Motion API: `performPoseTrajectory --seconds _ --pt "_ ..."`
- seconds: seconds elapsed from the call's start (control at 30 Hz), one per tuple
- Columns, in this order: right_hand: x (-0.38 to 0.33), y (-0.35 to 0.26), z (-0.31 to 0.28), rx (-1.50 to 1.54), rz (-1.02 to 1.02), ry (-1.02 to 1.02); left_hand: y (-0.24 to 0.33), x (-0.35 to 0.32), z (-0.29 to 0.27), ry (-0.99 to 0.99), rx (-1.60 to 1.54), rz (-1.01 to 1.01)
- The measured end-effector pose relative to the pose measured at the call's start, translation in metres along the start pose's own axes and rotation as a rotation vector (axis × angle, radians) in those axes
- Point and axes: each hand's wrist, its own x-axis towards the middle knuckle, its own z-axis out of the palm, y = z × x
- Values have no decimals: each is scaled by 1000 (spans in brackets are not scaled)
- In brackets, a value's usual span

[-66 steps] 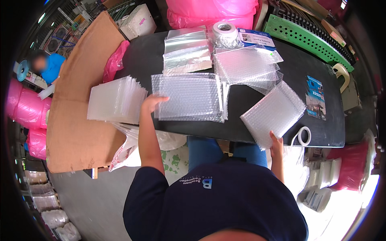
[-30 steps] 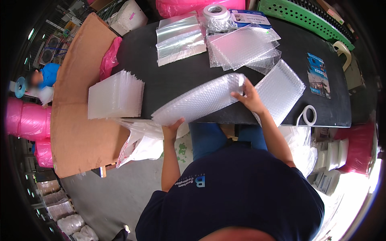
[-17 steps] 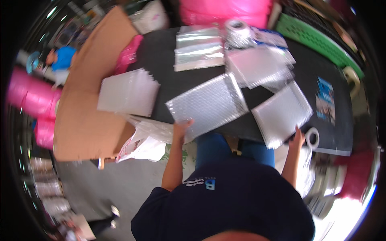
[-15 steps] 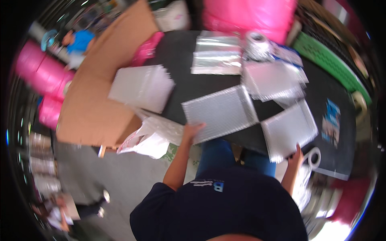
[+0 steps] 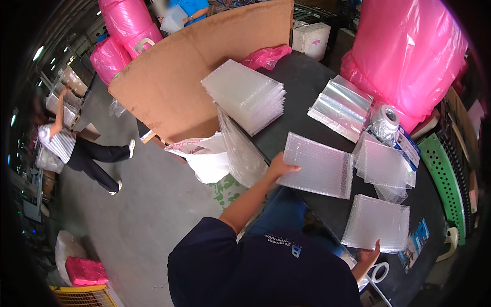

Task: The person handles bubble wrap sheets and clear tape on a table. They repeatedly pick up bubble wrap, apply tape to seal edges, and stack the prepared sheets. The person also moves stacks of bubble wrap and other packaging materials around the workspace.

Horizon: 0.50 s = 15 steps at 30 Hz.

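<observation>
My left hand (image 5: 282, 169) is closed on the left edge of a clear bubble-wrap pouch (image 5: 319, 166), thumb on top and the other fingers hidden beneath. The pouch lies flat over the black table's near edge. To the right and nearer, my right hand (image 5: 369, 255) grips the near edge of a small stack of bubble-wrap pouches (image 5: 377, 222), its thumb showing. More bubble-wrap pouches (image 5: 386, 161) lie loosely overlapped beyond the two hands. A tall, neat stack of pouches (image 5: 245, 87) stands at the table's left end.
Silvery plastic bags (image 5: 341, 107) and a tape roll (image 5: 386, 123) lie farther back on the black table (image 5: 307, 77). A brown board (image 5: 174, 82) borders its left. Pink wrapped bundles (image 5: 404, 56) rise behind. A white plastic bag (image 5: 207, 158) hangs by the near edge. Another person (image 5: 76, 146) stands far left.
My view has swung, so the table and its contents appear turned clockwise and shifted. Both hands still grip their bubble-wrap pouches. The person at the left now appears higher in the picture, one arm raised.
</observation>
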Motion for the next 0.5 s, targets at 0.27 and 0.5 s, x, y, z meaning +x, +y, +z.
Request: performPoseTrajectory --seconds 0.27,0.5 --pt "18 13 -45 -423 -202 216 33 22 -14 573 537 187" --pt "5 19 -9 -1179 -622 901 35 95 -122 1283 243 -6"
